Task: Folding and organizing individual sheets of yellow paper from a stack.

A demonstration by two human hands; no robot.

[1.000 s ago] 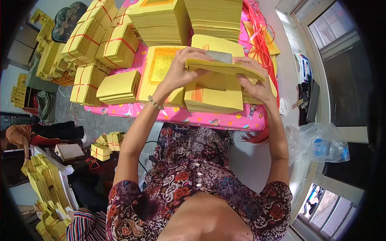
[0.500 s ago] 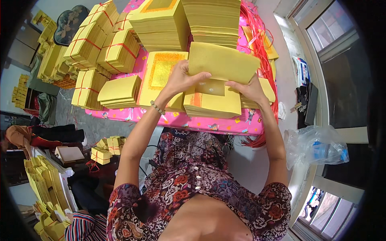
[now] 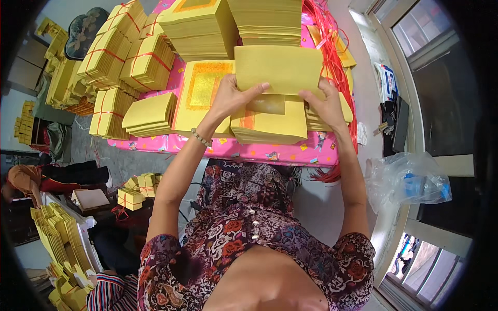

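Observation:
Both my hands grip a folded stack of yellow paper (image 3: 278,70), held up on its edge over the table. My left hand (image 3: 231,98) closes on its left end, thumb across the lower front. At the right end, my right hand (image 3: 326,103) holds it the same way; the fingers behind the paper are hidden. Just below it sits a low stack of folded yellow paper (image 3: 270,127) with an orange patch. Left of that, a flat pile of yellow sheets (image 3: 206,93) shows an orange-bordered gold square. Another low folded stack (image 3: 340,114) lies beside my right hand.
Tall yellow paper stacks (image 3: 267,23) stand at the back of the pink-covered table (image 3: 259,153). Bundles tied with red string (image 3: 104,57) are piled on the left. Loose red strings (image 3: 327,41) hang along the right edge. A person's striped sleeve (image 3: 109,293) shows at lower left.
The held paper has tilted more upright and levelled out, and appears slightly further left. Both hands keep their grip. The whole view has shifted a little.

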